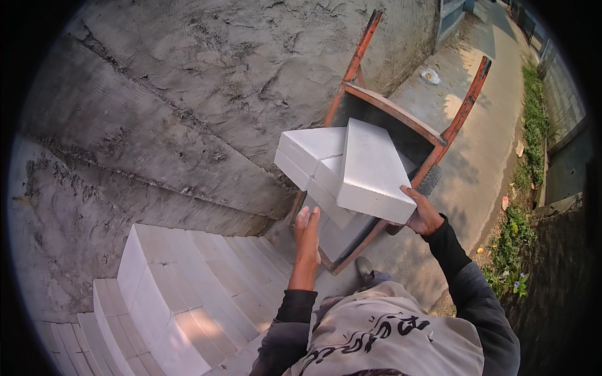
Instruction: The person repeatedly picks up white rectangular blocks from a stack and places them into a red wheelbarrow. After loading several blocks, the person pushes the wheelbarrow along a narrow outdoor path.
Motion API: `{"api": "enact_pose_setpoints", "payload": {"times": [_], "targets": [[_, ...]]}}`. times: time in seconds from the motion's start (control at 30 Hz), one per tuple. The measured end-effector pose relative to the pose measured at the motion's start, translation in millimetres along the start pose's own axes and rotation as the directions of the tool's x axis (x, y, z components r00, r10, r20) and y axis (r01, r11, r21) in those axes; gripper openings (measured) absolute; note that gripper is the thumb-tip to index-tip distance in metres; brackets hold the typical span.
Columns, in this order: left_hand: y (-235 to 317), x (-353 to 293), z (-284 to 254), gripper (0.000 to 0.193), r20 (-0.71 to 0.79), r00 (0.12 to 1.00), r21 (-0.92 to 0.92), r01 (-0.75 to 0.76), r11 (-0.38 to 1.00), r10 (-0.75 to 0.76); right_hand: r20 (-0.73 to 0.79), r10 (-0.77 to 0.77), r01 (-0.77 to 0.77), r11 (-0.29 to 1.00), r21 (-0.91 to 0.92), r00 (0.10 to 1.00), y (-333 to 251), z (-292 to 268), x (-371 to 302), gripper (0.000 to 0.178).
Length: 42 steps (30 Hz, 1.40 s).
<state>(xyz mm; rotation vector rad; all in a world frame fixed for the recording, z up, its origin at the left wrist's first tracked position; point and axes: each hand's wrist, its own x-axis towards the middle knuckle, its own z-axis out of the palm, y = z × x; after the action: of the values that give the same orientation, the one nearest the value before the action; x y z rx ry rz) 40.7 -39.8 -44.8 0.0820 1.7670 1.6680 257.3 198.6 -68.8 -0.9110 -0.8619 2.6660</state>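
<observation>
A wheeled cart [423, 128] with a worn orange-red frame stands before me, several white building blocks in its dark tray. My right hand [424, 214] grips the near right corner of the top block [376, 166], thumb on its upper face and fingers beneath. That block lies tilted across other white blocks [310, 145]. Below its near left side is my left hand [307, 237], raised with fingers stretched out and holding nothing. A small gap seems to separate it from the blocks.
To my left, stacked white blocks [182, 269] rise in steps along a rough grey wall [188, 81]. A paved path [480, 178] runs along the right, edged with weeds [511, 250]. The cart's two handles point away from me. Crumpled white litter [431, 76] lies beyond the cart.
</observation>
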Motion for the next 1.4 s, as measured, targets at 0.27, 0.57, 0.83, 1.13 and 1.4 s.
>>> {"api": "enact_pose_setpoints", "payload": {"times": [0.27, 0.57, 0.83, 1.13, 1.4], "targets": [[-42, -13, -68, 0.079, -0.223, 0.968, -0.070, 0.105, 0.992, -0.118, -0.048, 0.024, -0.024, 1.000, -0.009, 0.999, -29, 15, 83, 0.060], [-76, -10, -87, 0.082, -0.320, 0.932, -0.123, 0.137, 0.983, -0.170, -0.089, 0.053, -0.036, 0.983, 0.178, 0.995, -52, 43, 157, 0.042], [-71, -11, -101, 0.081, -0.412, 0.886, -0.176, 0.151, 0.973, -0.213, -0.082, 0.079, -0.050, 0.950, 0.309, 0.993, -58, 56, 214, 0.041], [-70, -13, -115, 0.080, -0.433, 0.878, -0.198, 0.126, 0.972, -0.203, -0.164, 0.090, -0.035, 0.950, 0.310, 0.982, -42, 104, 249, 0.049], [-88, -30, -138, 0.079, -0.451, 0.869, -0.240, 0.103, 0.965, -0.205, -0.253, 0.084, -0.195, 0.871, -0.451, 0.964, -74, 98, 230, 0.099]]}}
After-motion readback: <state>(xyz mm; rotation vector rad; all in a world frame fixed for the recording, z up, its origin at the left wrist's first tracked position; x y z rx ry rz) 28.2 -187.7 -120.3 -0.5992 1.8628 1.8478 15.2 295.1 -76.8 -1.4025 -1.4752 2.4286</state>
